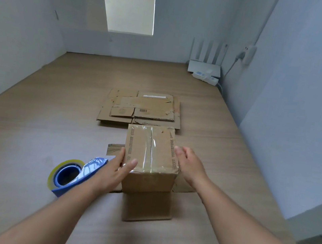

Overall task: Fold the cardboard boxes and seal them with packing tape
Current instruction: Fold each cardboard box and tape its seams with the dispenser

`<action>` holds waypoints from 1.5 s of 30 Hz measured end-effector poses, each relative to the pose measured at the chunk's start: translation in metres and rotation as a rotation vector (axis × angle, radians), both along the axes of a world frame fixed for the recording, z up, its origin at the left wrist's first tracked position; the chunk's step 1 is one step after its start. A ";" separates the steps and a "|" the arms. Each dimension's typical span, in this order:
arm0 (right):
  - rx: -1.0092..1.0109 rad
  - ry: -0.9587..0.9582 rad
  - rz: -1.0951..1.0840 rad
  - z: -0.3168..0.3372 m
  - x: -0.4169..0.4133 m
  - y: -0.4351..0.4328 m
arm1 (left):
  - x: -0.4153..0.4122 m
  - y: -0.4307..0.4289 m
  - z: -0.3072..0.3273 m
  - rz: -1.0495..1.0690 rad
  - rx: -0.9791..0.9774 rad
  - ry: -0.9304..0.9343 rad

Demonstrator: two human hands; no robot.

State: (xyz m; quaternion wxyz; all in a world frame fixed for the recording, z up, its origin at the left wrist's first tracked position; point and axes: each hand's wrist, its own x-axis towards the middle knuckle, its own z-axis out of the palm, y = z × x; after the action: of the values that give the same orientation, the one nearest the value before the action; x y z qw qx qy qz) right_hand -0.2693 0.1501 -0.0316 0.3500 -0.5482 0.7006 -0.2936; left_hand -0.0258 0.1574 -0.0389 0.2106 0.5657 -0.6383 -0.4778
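Cardboard is the concern here: the box [151, 153] stands in the middle of the wooden table [30, 123] with clear tape along its top seam, while its lower flaps [147, 205] lie splayed flat around its base, unsealed. The left hand [119, 168] presses straight fingers against the box's left face, with the thumb lying over the near top corner. The right hand [189, 163] is open and loosely curved at the box's upper right edge; whether it touches is unclear. Neither hand has its fingers curled round anything.

With only flat hands on it, the box could probably slip or twist if it is lifted or turned over, and the splayed flaps may drag or buckle against the table. The tape looks wrinkled near the front edge and might peel if rubbed.

Just left of the box, partly behind the left forearm, sits the blue tape dispenser [71, 173]; a sideways swing of that arm could knock it. Directly beyond the box lies a stack of flattened cartons [141, 108], so a push away from the body would likely run into them. Right of the box a wall closes in and the table edge drops off nearer the person. The widest bare wood lies left of the box, past the dispenser.
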 end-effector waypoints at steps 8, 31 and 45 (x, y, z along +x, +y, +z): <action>0.161 0.318 -0.183 0.004 -0.036 -0.001 | -0.041 -0.010 0.010 -0.005 0.219 0.185; 0.199 -0.473 -0.281 0.032 -0.033 0.015 | -0.017 -0.011 0.053 0.320 0.308 0.316; -0.168 0.212 -0.239 0.033 -0.009 0.055 | -0.015 0.026 0.045 0.264 -0.039 -0.062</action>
State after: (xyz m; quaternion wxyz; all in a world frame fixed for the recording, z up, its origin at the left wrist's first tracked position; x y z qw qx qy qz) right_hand -0.2779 0.2047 0.0018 0.1897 -0.5163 0.7667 -0.3313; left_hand -0.0411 0.1838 0.0064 0.2628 0.6551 -0.5738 -0.4154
